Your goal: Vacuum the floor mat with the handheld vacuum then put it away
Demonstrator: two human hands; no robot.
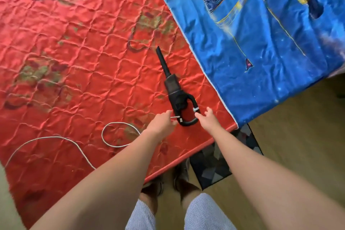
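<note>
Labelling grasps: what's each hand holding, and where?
Left hand pinches the white cable by its plug, beside the vacuum handle. Right hand open, touching that handle, gripping nothing.

A red quilted bedspread [74,73] lies beneath my left hand [162,123] and right hand [209,120]. A blue printed blanket [276,46] drapes beyond the right one, a white cable [56,139] loops left of the left one, wooden floor [302,132] farther right.

A black plastic handheld vacuum [172,87] lies on the red quilted bed cover [74,52] with its nozzle pointing away, its loop handle between the left hand [163,124], which pinches the plug of a thin white cable [119,123], and the right hand [207,120], whose straight fingers touch the handle.
</note>
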